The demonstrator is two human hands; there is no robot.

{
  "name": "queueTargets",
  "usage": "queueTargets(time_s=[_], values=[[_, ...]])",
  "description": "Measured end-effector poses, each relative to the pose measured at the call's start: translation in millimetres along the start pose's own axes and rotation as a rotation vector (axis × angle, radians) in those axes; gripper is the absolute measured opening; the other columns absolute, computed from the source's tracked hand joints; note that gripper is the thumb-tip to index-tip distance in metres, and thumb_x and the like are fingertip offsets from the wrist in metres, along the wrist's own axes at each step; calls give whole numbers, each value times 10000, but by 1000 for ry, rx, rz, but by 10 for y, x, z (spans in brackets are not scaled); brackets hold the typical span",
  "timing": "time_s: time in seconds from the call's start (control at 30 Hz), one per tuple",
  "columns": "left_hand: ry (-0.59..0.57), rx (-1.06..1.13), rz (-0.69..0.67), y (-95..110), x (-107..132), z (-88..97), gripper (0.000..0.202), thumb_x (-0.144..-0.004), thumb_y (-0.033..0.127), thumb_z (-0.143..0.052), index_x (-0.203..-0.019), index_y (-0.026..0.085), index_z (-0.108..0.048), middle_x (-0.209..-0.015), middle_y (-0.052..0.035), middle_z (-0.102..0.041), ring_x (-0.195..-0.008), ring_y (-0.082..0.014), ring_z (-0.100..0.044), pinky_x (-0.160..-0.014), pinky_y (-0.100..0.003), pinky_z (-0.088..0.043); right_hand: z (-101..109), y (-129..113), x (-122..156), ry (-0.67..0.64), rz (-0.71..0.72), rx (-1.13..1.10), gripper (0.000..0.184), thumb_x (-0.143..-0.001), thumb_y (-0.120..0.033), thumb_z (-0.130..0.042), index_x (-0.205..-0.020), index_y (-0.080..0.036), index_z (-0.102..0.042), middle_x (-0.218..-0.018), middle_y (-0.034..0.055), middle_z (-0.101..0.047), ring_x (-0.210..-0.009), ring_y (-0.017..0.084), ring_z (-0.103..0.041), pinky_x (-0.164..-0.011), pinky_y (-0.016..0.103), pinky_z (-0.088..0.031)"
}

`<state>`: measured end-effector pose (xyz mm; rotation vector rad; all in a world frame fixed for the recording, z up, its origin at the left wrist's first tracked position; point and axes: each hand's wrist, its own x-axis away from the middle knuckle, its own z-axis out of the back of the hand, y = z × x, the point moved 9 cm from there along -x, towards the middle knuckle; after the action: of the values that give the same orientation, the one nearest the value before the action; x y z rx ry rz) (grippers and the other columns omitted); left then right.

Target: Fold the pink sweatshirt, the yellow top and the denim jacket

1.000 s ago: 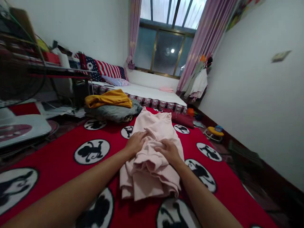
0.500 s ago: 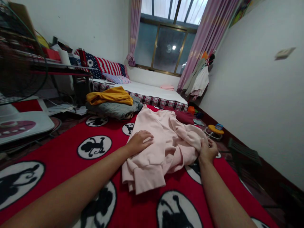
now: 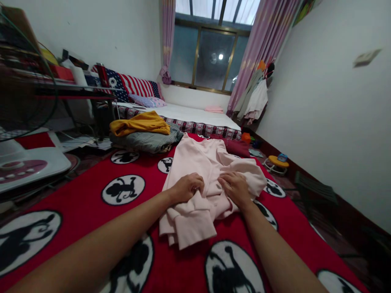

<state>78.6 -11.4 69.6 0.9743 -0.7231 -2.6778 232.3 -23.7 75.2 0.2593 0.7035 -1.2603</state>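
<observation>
A pale pink sweatshirt (image 3: 198,162) lies rumpled on a red blanket (image 3: 88,228) with black monkey figures in white ovals. Its ribbed end points toward me, and the far part stretches away narrow. My left hand (image 3: 187,187) has its fingers curled into the fabric, and a fold bunches up under them. On the right part of the garment rests my right hand (image 3: 236,188), fingers stretched out and lying over the cloth. Creases gather between both hands.
Folded clothes stand at the blanket's far left, a mustard garment (image 3: 140,123) over grey-green ones (image 3: 146,140). A dark red cloth (image 3: 235,147) lies at the far edge. A fan base (image 3: 33,162) is at left, a small yellow stool (image 3: 277,161) at right, a bed (image 3: 186,116) behind.
My right hand has let go of the sweatshirt's right edge and moved left onto its middle. My left hand's fingers have curled, bunching the fabric. The right part of the garment lies folded inward.
</observation>
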Motion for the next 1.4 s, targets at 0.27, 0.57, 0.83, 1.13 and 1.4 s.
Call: queueTargets(time_s=[0.27, 0.57, 0.83, 1.13, 1.4], values=[[442, 399, 302, -215, 329, 1017, 335, -569, 255, -712, -482, 166, -401, -582, 27, -451, -569, -92, -397, -538, -230, -319, 50, 191, 43, 20, -54, -134, 303, -942, -354, -473, -860, -208, -725, -957, 41, -736, -946, 212, -629, -878, 335, -413], [133, -298, 730, -736, 1430, 2254, 290, -798, 275, -483, -538, 149, -507, -544, 46, -483, -587, -85, -429, -609, -197, -357, -12, 180, 18, -15, -88, -120, 316, -932, -349, -451, -836, -201, -713, -915, 54, -732, -912, 215, -636, -874, 344, -440], [105, -547, 410, 143, 933, 1840, 228, -818, 183, -452, -823, 194, -680, -959, 10, -634, -902, -139, -555, -846, -217, -420, 482, 408, 172, -183, 98, 148, 547, -674, -53, -529, -1182, -219, -644, -1261, 84, -615, -1184, 264, -518, -1009, 422, -396], [-304, -453, 278, 358, 789, 364, 616, -736, 107, -550, -1323, 291, -540, -1206, -68, -609, -1066, -235, -589, -895, -313, -456, 606, 748, 334, -347, -74, 340, 317, -690, -155, -569, -985, -212, -667, -1060, 72, -639, -935, 226, -602, -742, 295, -449], [-275, -215, 296, 775, 479, 756, 196, -658, 41, -460, -639, 175, -603, -680, 0, -599, -648, -133, -553, -611, -211, -388, 1550, 595, 302, 75, -173, -120, 203, -658, -310, -605, -828, -208, -648, -828, 51, -651, -743, 208, -586, -644, 298, -447]])
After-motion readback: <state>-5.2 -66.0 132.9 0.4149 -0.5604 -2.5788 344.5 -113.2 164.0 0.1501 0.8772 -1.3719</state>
